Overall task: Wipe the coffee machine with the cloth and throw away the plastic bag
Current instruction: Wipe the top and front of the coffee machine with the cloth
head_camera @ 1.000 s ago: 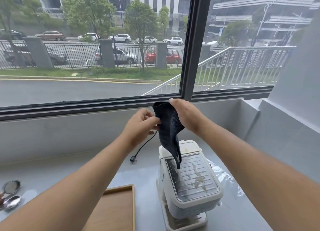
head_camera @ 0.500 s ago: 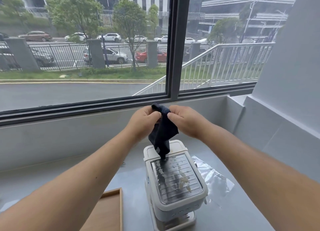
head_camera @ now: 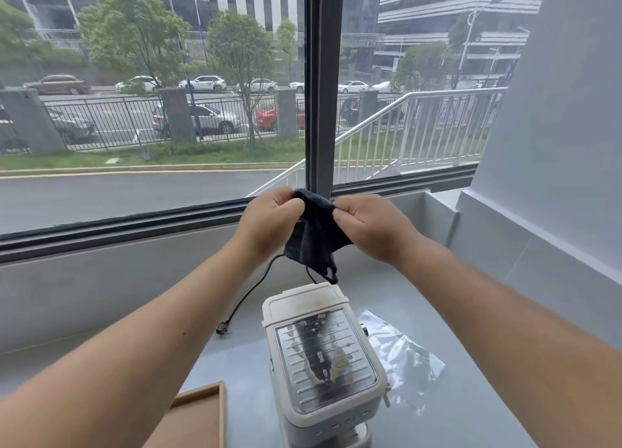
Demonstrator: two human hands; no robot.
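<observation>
A dark blue cloth [head_camera: 314, 242] hangs in the air above the coffee machine, pinched at its top edge by both hands. My left hand [head_camera: 271, 223] grips its left corner and my right hand [head_camera: 367, 227] grips its right corner. The white coffee machine [head_camera: 323, 356] stands on the grey counter below, its ribbed metal top smeared with pale stains. A crumpled clear plastic bag [head_camera: 404, 356] lies flat on the counter just right of the machine.
The machine's black power cord [head_camera: 247, 299] trails left across the grey counter [head_camera: 437, 306], its plug lying loose. A wooden tray [head_camera: 198, 417] sits at the front left. A window ledge runs behind, and a grey wall closes the right side.
Both hands have spread the cloth's top edge wider and lifted it; its tip no longer touches the machine's top. My view has shifted, so the spoons at left are out of frame.
</observation>
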